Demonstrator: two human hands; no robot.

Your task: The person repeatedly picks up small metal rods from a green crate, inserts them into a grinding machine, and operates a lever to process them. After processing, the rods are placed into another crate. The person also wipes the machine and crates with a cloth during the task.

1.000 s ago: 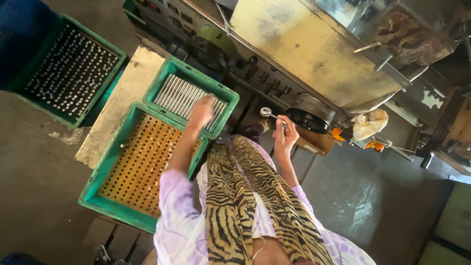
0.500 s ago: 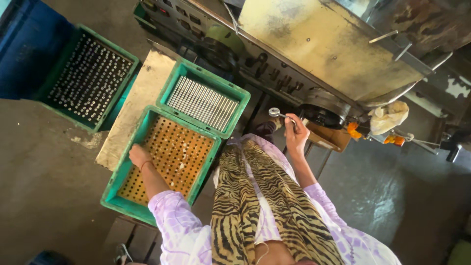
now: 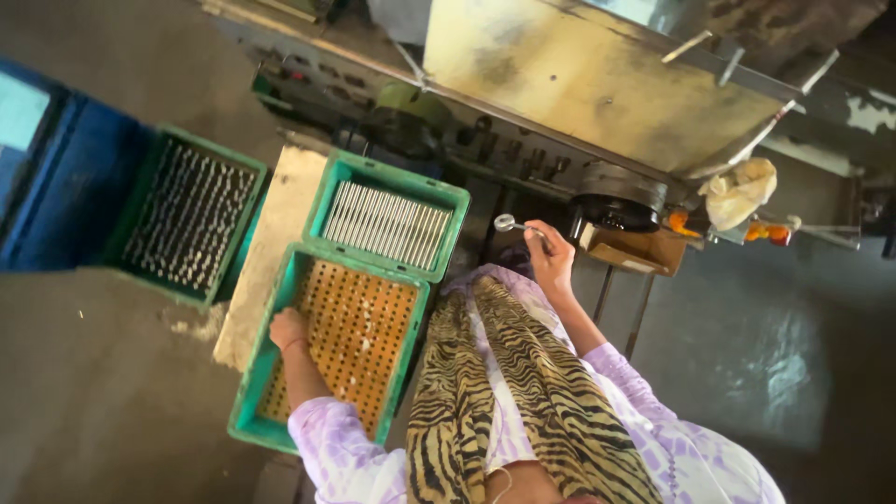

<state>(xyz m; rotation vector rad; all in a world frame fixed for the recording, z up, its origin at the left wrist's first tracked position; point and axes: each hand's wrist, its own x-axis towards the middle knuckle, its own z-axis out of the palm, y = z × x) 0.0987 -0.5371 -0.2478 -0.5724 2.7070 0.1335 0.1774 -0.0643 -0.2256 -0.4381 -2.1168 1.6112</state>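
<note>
The left hand [image 3: 287, 329] rests at the left edge of a green plastic crate holding an orange perforated board [image 3: 350, 341], its grip closed into a loose fist on or just over the holes; whether it pinches anything there is too small to tell. The board looks only sparsely loaded: a scatter of pale, shiny dots sits in some holes near the middle, while most holes appear bare, so by my judgement the bulk of the filling is left. Touching that crate on its far side is a second green plastic crate packed with a row of slim silver metal rods [image 3: 387, 224], lying side by side and seemingly plentiful. Both crates sit beside a pale stone slab [image 3: 271, 233]. Well apart to the left, a third green crate of dark, upright-packed small metal pieces [image 3: 191, 215] stands next to a blue bin [image 3: 56, 187]. The right hand [image 3: 551, 257] is raised toward a grimy yellow machine [image 3: 597, 79], its grip clamped on a thin metal tool with a round head [image 3: 511, 224].
</note>
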